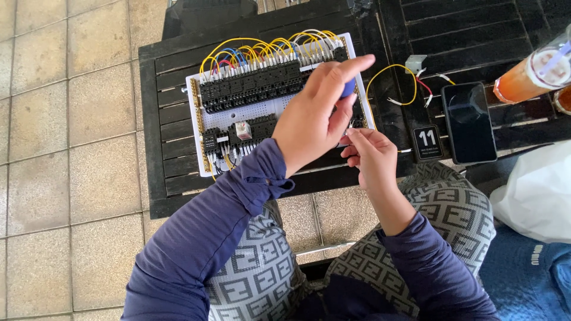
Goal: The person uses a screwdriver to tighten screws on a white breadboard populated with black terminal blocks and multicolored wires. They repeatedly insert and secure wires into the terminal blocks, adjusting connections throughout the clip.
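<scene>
Left hand (318, 113) closed on blue tool handle (349, 88); right hand (372, 156) pinched on thin wire end. Wiring board (238, 116) at 11 o'clock. Yellow wires (262, 50) possibly snagged, loosened by slip.

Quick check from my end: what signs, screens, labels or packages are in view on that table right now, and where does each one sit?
Small sign: black square plaque with white markings, standing on the black slatted table, right of the white wiring board.
Phone: dark rectangular screen, off, lying flat just right of the sign.
Drink cup: orange liquid, clear lid, at the right edge.
White bag: plain, lower right, beside the table.
</scene>
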